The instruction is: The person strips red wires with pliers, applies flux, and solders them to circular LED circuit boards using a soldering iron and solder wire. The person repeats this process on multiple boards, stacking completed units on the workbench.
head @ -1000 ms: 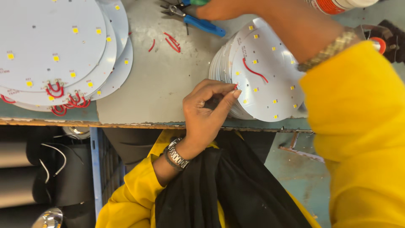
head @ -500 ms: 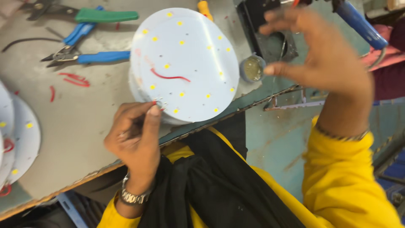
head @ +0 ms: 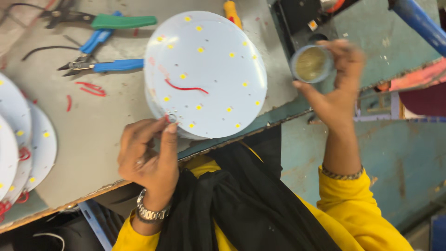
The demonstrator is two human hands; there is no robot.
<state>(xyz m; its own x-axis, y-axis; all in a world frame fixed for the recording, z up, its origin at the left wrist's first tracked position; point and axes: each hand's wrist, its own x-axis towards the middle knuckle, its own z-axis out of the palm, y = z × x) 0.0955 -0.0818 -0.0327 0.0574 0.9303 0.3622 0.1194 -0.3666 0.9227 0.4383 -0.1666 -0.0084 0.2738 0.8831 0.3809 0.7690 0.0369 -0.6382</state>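
Observation:
A stack of round white LED boards [head: 206, 74] with yellow chips and a red wire lies on the grey table [head: 93, 135] near its front edge. My left hand [head: 146, 155] pinches the near rim of the top board, at a small metal ring. My right hand [head: 337, 90] holds a small round tin [head: 311, 63] of yellowish paste just off the table's right edge, its open face toward me. Both arms wear yellow sleeves, with a metal watch on the left wrist.
Blue-handled cutters [head: 100, 65] and green-handled pliers [head: 107, 21] lie at the back left. More white LED boards [head: 21, 139] are stacked at the far left, with red wire scraps [head: 90, 88] between. A yellow-handled tool [head: 232, 11] lies behind the stack. A black device [head: 302, 16] sits at the back right.
My right hand, which was open and reaching near the tin, has closed on the tin and holds it up. My left hand stays at the board's rim. The view has shifted.

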